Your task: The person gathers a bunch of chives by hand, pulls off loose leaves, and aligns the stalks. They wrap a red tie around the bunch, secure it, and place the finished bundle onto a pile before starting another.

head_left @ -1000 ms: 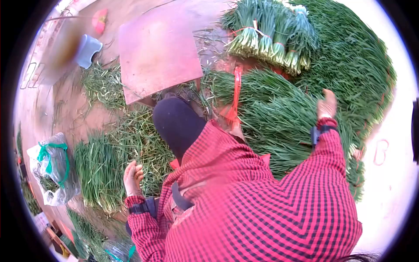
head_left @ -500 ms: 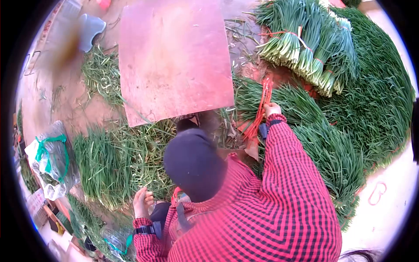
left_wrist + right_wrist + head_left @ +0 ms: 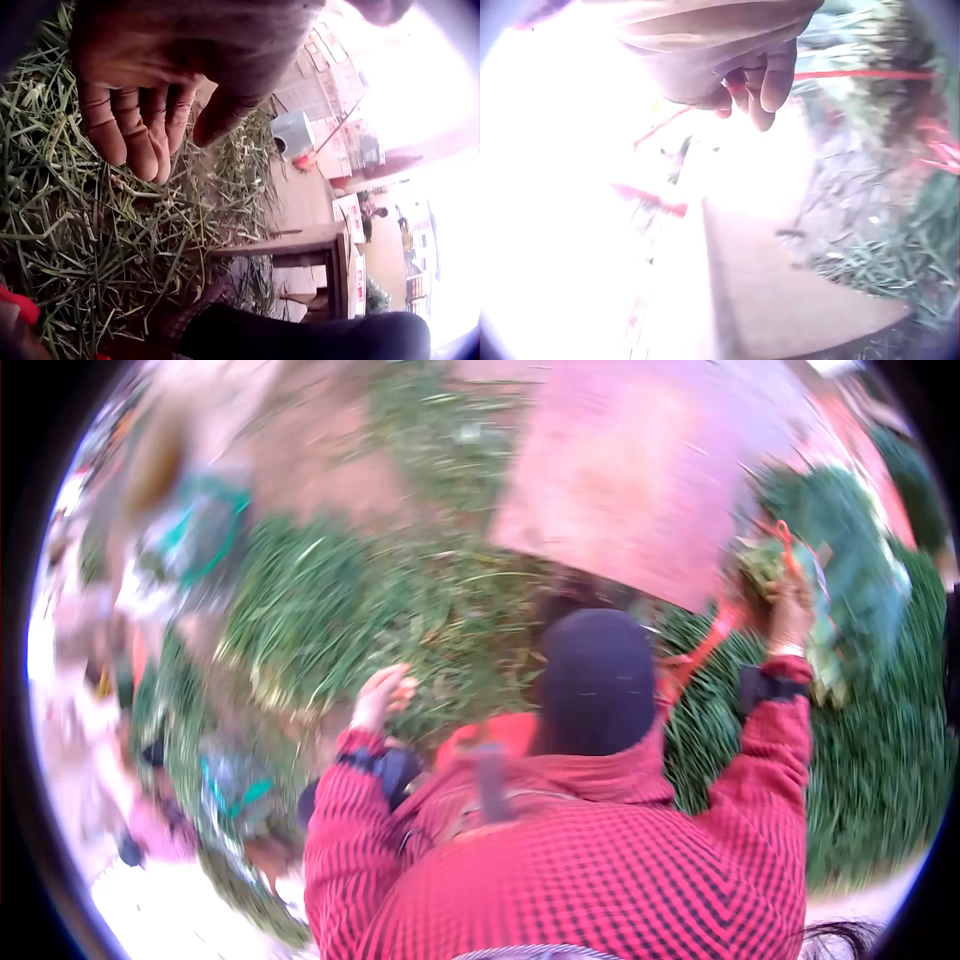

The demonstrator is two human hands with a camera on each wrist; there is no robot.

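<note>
My right hand [image 3: 790,610] grips a red plastic tie [image 3: 862,75], which stretches out from its curled fingers in the right wrist view. In the head view this hand overlaps the tied bundles of green garlic chives [image 3: 860,570] at the right, close by their pale stem ends. More red ties [image 3: 715,635] hang beside it at the edge of the board. My left hand [image 3: 383,695] hovers over loose green stalks [image 3: 450,610] with nothing in it. Its fingers [image 3: 139,146] hang loosely bent in the left wrist view.
A pink board [image 3: 630,470] on a low wooden stand lies ahead. Loose greens [image 3: 290,600] are heaped to the left, near a clear bag with a green strap [image 3: 195,540]. A large pile of greens [image 3: 870,790] is at the right. A stool [image 3: 292,133] stands farther off.
My right hand went from the large pile to the hanging red ties, then up to the tied bundles with a tie. The head view swung left. My left hand stays empty.
</note>
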